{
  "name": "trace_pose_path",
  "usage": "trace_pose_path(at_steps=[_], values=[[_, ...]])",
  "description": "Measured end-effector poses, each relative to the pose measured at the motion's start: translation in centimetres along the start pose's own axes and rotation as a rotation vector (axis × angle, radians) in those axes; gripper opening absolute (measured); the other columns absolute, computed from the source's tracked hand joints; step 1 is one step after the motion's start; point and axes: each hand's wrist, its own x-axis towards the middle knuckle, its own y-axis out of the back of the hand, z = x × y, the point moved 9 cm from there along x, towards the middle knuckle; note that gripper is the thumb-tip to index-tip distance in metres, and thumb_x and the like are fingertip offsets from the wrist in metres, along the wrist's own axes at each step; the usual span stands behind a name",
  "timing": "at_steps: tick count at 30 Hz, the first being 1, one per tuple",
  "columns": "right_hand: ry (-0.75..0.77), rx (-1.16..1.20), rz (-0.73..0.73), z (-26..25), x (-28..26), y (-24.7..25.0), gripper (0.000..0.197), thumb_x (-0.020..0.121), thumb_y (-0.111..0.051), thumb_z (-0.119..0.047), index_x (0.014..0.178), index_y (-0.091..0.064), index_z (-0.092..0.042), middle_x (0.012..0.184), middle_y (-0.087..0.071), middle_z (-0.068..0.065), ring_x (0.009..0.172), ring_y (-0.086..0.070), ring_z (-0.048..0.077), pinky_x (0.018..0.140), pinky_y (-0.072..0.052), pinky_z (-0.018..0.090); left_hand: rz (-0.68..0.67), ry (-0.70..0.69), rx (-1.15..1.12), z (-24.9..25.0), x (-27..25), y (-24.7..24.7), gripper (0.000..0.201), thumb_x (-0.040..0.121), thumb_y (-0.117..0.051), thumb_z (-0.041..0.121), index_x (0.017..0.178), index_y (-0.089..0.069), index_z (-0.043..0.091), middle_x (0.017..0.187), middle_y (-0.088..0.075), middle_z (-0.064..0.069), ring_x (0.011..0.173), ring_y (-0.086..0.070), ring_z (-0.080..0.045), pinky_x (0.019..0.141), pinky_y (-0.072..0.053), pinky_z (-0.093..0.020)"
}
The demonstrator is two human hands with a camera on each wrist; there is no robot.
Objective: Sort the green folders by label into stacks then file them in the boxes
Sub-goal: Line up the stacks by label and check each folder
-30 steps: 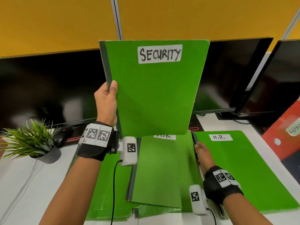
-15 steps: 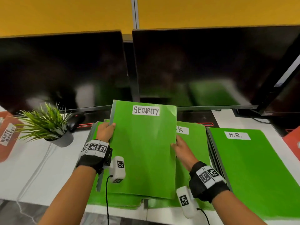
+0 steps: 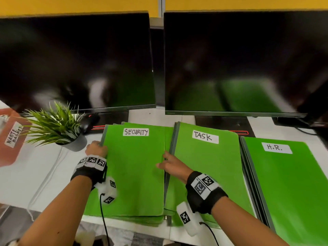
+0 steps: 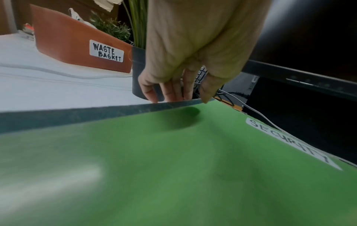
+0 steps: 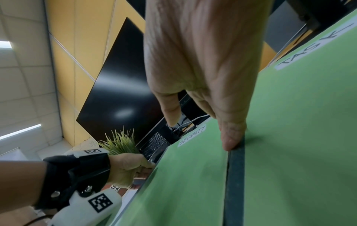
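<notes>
The SECURITY folder (image 3: 134, 167) is lying flat on top of the left stack of green folders, near the front edge of the desk (image 3: 35, 174). The left hand (image 3: 95, 149) is gripping the folder's dark left spine toward its far corner; in the left wrist view the thumb is lying on top of the spine and the fingers (image 4: 170, 91) are curling down over its edge. The right hand (image 3: 171, 166) is resting with straight fingers at the folder's right edge, one fingertip pressing on the dark spine of the TASK folder (image 3: 209, 167), which is topping the middle stack just beside it. The H.R. folder (image 3: 287, 183) is lying at the desk's right end. A plant (image 3: 53, 126) is standing just left of the left hand, with the WASTE BASKET box (image 3: 10, 139) at the left edge.
</notes>
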Motion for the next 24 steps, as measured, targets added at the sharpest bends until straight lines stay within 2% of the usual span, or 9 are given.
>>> trace_pose_path(at_steps=[3, 5, 7, 11, 15, 19, 21, 23, 24], values=[[0.003, 0.029, -0.018, 0.1, 0.1, 0.1, 0.073, 0.095, -0.050, -0.022, 0.150, -0.003, -0.008, 0.157, -0.014, 0.012, 0.142, -0.024, 0.024, 0.115, -0.025, 0.036, -0.070, 0.018, 0.008, 0.5, -0.3, -1.1, 0.039, 0.087, -0.053, 0.007, 0.123, -0.050, -0.007, 0.125, -0.053, -0.028, 0.119, -0.049, -0.041, 0.099, -0.039, -0.042], [0.023, 0.060, -0.002, 0.0, -0.4, 0.7, 0.070, 0.095, -0.049, -0.020, 0.150, -0.007, -0.009, 0.156, -0.018, 0.013, 0.140, -0.028, 0.025, 0.115, -0.027, 0.039, -0.054, 0.018, 0.031, 1.2, -0.9, -1.5, 0.047, 0.087, -0.055, 0.012, 0.128, -0.043, -0.008, 0.131, -0.047, -0.027, 0.124, -0.043, -0.040, 0.103, -0.035, -0.042], [0.056, 0.075, 0.034, -0.1, -1.2, 2.1, 0.066, 0.096, -0.048, -0.017, 0.150, -0.011, -0.010, 0.156, -0.017, 0.010, 0.142, -0.024, 0.023, 0.116, -0.025, 0.039, -0.029, -0.020, 0.045, 2.7, -1.8, -1.9, 0.054, 0.087, -0.056, 0.015, 0.133, -0.038, -0.007, 0.138, -0.040, -0.026, 0.130, -0.037, -0.039, 0.108, -0.031, -0.041], [0.083, 0.137, 0.164, 0.7, -3.7, 6.9, 0.058, 0.095, -0.049, -0.015, 0.148, -0.023, -0.015, 0.153, -0.028, 0.004, 0.140, -0.029, 0.020, 0.114, -0.028, 0.039, -0.098, -0.179, -0.055, 8.2, -5.0, -4.4, 0.053, 0.090, -0.056, 0.019, 0.134, -0.039, -0.005, 0.139, -0.041, -0.025, 0.130, -0.038, -0.039, 0.106, -0.034, -0.043], [0.063, 0.224, 0.305, 2.7, -6.9, 12.6, 0.053, 0.095, -0.049, -0.015, 0.144, -0.032, -0.018, 0.148, -0.036, 0.004, 0.134, -0.037, 0.021, 0.110, -0.033, 0.039, -0.211, -0.375, -0.139, 15.4, -11.1, -7.5, 0.048, 0.094, -0.052, 0.020, 0.136, -0.041, -0.002, 0.139, -0.043, -0.024, 0.128, -0.042, -0.036, 0.104, -0.034, -0.036], [0.006, 0.306, 0.471, 7.3, -11.7, 19.0, 0.044, 0.095, -0.048, -0.015, 0.138, -0.040, -0.012, 0.140, -0.043, 0.008, 0.124, -0.045, 0.023, 0.097, -0.038, 0.037, -0.406, -0.513, -0.200, 22.0, -20.3, -12.4, 0.040, 0.096, -0.049, 0.022, 0.131, -0.047, 0.002, 0.138, -0.048, -0.015, 0.125, -0.046, -0.028, 0.102, -0.036, -0.031], [-0.049, 0.336, 0.552, 10.5, -14.0, 22.1, 0.039, 0.094, -0.049, -0.014, 0.132, -0.045, -0.010, 0.137, -0.047, 0.010, 0.111, -0.048, 0.021, 0.086, -0.039, 0.033, -0.499, -0.546, -0.201, 24.1, -24.4, -15.3, 0.036, 0.096, -0.048, 0.022, 0.126, -0.051, 0.002, 0.135, -0.050, -0.013, 0.125, -0.047, -0.027, 0.101, -0.036, -0.030], [-0.121, 0.341, 0.630, 13.8, -15.9, 25.0, 0.027, 0.092, -0.049, -0.011, 0.120, -0.051, -0.010, 0.135, -0.049, 0.012, 0.103, -0.046, 0.020, 0.072, -0.038, 0.027, -0.572, -0.530, -0.182, 25.3, -27.7, -18.1, 0.028, 0.095, -0.048, 0.019, 0.114, -0.059, 0.001, 0.130, -0.053, -0.014, 0.125, -0.047, -0.028, 0.104, -0.036, -0.031], [-0.152, 0.327, 0.667, 15.2, -16.9, 26.4, 0.021, 0.092, -0.048, -0.009, 0.112, -0.052, -0.011, 0.135, -0.049, 0.013, 0.105, -0.045, 0.021, 0.068, -0.036, 0.025, -0.612, -0.519, -0.149, 25.7, -29.2, -19.7, 0.025, 0.095, -0.047, 0.018, 0.104, -0.063, 0.000, 0.124, -0.056, -0.016, 0.124, -0.048, -0.029, 0.103, -0.037, -0.033]])
